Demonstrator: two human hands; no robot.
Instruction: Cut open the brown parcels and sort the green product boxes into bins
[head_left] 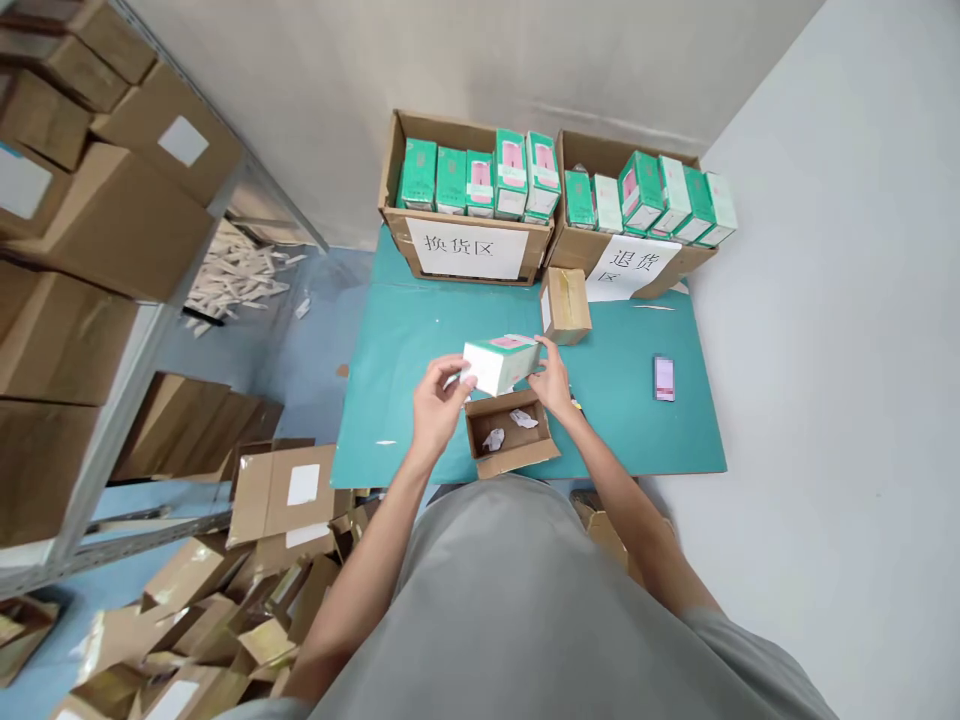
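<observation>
Between my two hands, above the table, is a small green and white carton (501,364) with a pink panel on its upper face. My left hand (439,402) grips its left end, thumb and fingers closed on the edges. At the opposite end, my right hand (552,380) pinches the carton's right side. Just below it stands an open brown cardboard box (517,462), flaps spread, with two crumpled bits of white paper (523,418) inside. Behind my right hand sits a closed, taped small brown box (567,306).
Two large cardboard boxes with handwritten signs, the left one (469,248) and the right one (626,268), hold several green cartons at the table's back. A phone (664,379) lies on the right of the green table (622,430). Shelves of boxes (112,220) and a pile of cartons (217,620) stand left.
</observation>
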